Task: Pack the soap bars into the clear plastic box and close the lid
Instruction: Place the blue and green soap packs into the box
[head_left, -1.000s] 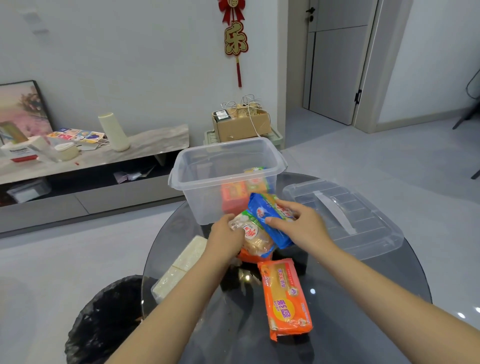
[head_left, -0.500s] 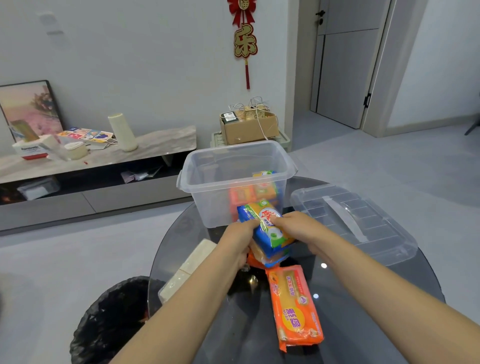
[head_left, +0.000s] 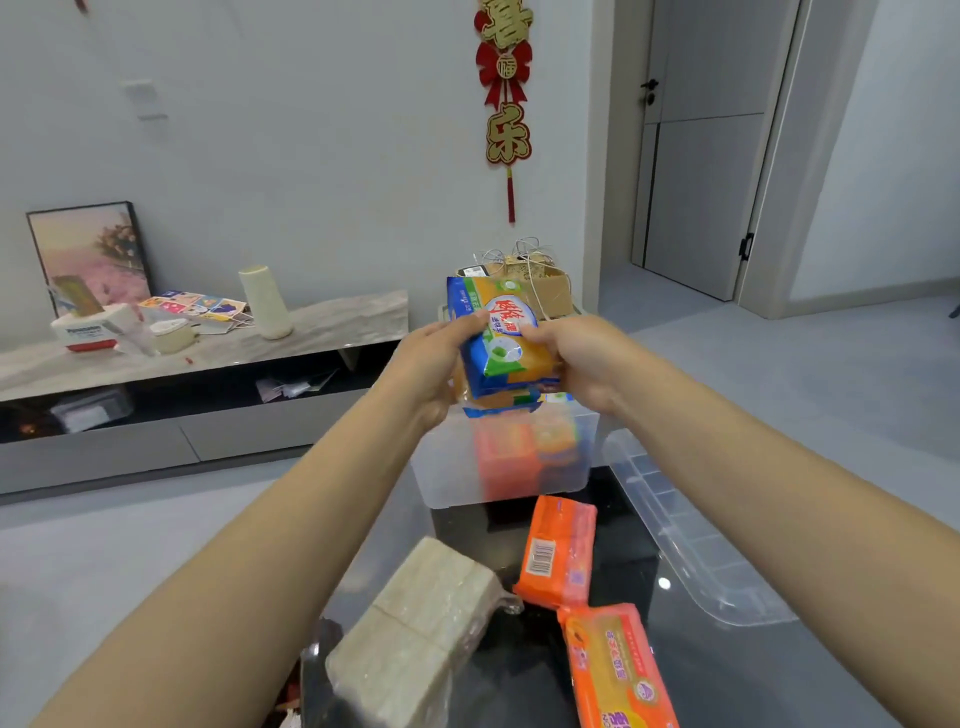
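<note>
Both hands hold a stack of blue-and-orange wrapped soap bars (head_left: 501, 338) above the clear plastic box (head_left: 447, 467). My left hand (head_left: 428, 364) grips the stack's left side, my right hand (head_left: 576, 358) its right side. Orange and blue soap packs (head_left: 519, 452) show through the box wall. On the dark glass table (head_left: 701, 670) lie two orange soap packs (head_left: 558, 553) (head_left: 615, 670) and a pale beige wrapped soap block (head_left: 421, 629). The clear lid (head_left: 691, 540) rests to the right of the box.
A low grey cabinet (head_left: 208, 364) with a vase, a tub and papers runs along the left wall. A cardboard box (head_left: 550, 293) stands behind the plastic box. Grey floor and a door (head_left: 701, 145) lie to the right.
Both hands have lifted the stacked soap bars from the table in front of the box up over its opening. An orange pack that lay under the stack is now uncovered.
</note>
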